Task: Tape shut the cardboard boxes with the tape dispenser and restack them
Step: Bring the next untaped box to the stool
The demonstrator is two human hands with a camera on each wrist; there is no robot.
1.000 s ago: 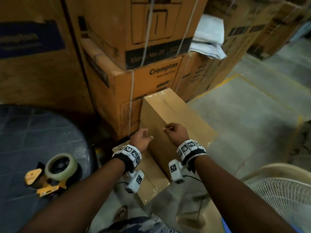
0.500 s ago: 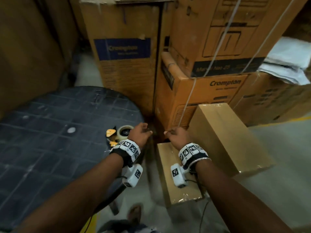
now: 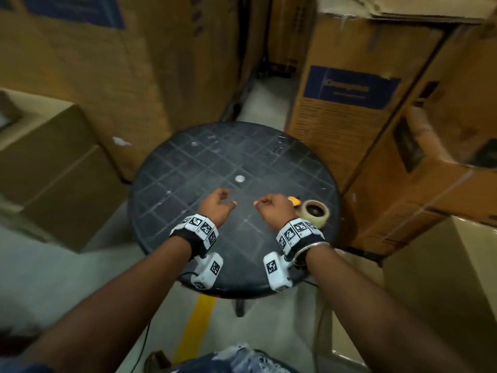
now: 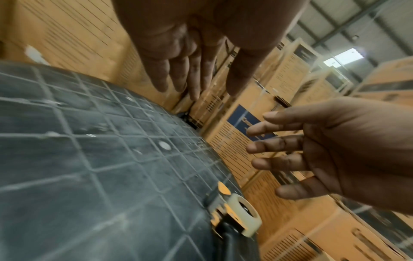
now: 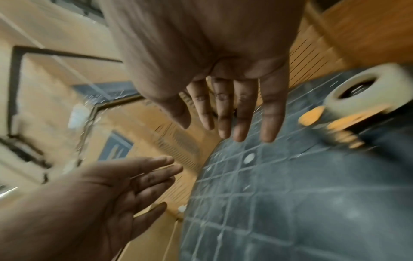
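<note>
Using the round dark table [image 3: 188,168] as the anchor: off its left edge sits a plain cardboard box [image 3: 51,168] on the floor, and I can't tell from here whether it's taped. Over the table's near half, the left hand [image 3: 215,204] hovers with fingers loose and holding nothing. The right hand [image 3: 274,208] is just beside it, also slack and empty, a small gap between the two. At the table's right edge, right next to that hand, is the tape dispenser [image 3: 313,211], lying there untouched. Past the right edge, low down, another plain box [image 3: 441,278] stands. My guess: we're between boxes, with the next one to fetch, tape and restack.
</note>
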